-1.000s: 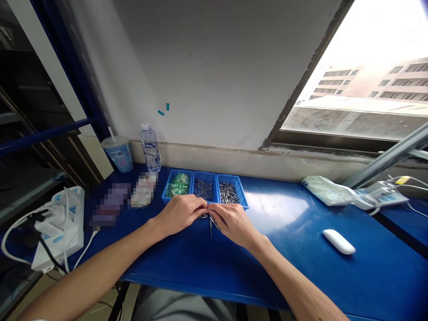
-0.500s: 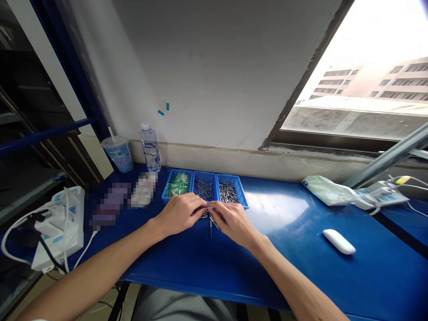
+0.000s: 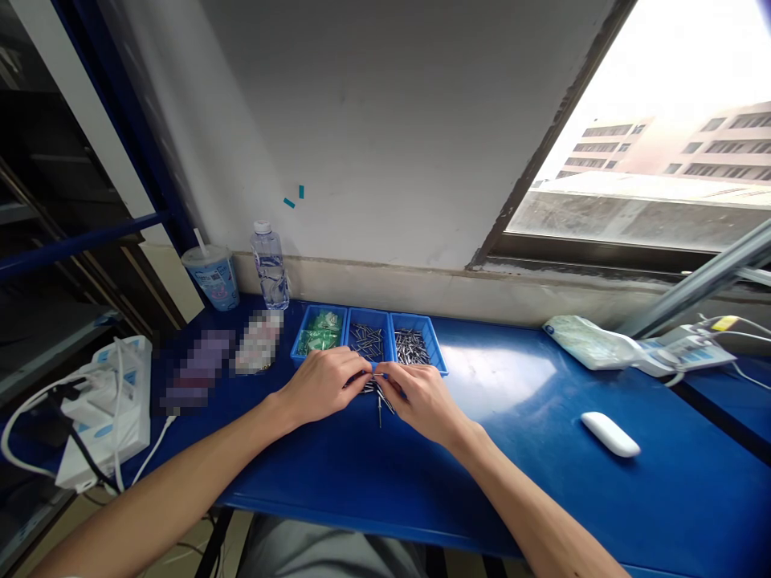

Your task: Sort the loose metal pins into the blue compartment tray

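Observation:
My left hand (image 3: 322,384) and my right hand (image 3: 420,396) meet fingertip to fingertip on the blue table (image 3: 511,449), both pinched on a small metal pin (image 3: 374,376). Under the fingers lies a little heap of loose metal pins (image 3: 378,397). Just beyond the hands stand three small blue trays in a row: the left tray (image 3: 320,331) holds green pieces, the middle tray (image 3: 367,340) and the right tray (image 3: 414,347) hold metal pins.
A drink cup with a straw (image 3: 211,276) and a water bottle (image 3: 270,266) stand at the wall. A white power strip with cables (image 3: 102,409) lies at the left edge. A white mouse (image 3: 610,434) and a packet (image 3: 587,343) lie to the right.

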### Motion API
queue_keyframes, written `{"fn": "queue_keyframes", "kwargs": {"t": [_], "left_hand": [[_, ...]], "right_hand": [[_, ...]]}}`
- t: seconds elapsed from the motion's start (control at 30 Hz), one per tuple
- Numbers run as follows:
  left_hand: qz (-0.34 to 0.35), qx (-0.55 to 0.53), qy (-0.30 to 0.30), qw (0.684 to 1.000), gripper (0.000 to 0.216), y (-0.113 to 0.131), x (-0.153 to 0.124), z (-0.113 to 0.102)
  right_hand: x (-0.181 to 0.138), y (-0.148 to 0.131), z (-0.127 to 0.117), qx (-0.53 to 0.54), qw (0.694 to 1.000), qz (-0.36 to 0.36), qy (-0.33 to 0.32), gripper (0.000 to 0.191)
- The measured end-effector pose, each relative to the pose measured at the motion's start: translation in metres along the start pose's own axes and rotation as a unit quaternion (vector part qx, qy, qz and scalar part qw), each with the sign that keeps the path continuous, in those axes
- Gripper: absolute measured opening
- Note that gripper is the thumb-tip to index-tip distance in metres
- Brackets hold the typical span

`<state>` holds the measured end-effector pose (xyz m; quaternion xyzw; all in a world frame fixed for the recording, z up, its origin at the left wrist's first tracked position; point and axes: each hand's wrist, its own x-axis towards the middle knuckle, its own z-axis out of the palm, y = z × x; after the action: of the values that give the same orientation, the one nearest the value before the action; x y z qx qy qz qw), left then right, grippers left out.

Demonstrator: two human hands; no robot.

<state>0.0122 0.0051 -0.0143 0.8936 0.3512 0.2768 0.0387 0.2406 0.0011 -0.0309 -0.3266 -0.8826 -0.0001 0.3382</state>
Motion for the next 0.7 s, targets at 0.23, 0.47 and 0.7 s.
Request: {"fn": "queue_keyframes", "kwargs": {"t": [0.23,0.47,0.7], "left_hand": [[-0.003,-0.002,0.002,1.0,0.014,0.0006,0.0001,-0.0004],[0.0,0.0,0.004,1.0,0.014,-0.0004,0.0006,0.0006],[-0.003,-0.001,0.005,1.0,0.015,0.0004,0.0018,-0.0006]], "right_hand": [[-0.0004,0.0002,-0.0006,-0.004,1.0,0.002,0.0,0.027],[-0.0011,0.0015,0.0004,-0.008,1.0,0.013,-0.013,0.028],[-0.0006,0.0011,-0.0004,-0.009,1.0,0.013,-0.013,0.029]]}}
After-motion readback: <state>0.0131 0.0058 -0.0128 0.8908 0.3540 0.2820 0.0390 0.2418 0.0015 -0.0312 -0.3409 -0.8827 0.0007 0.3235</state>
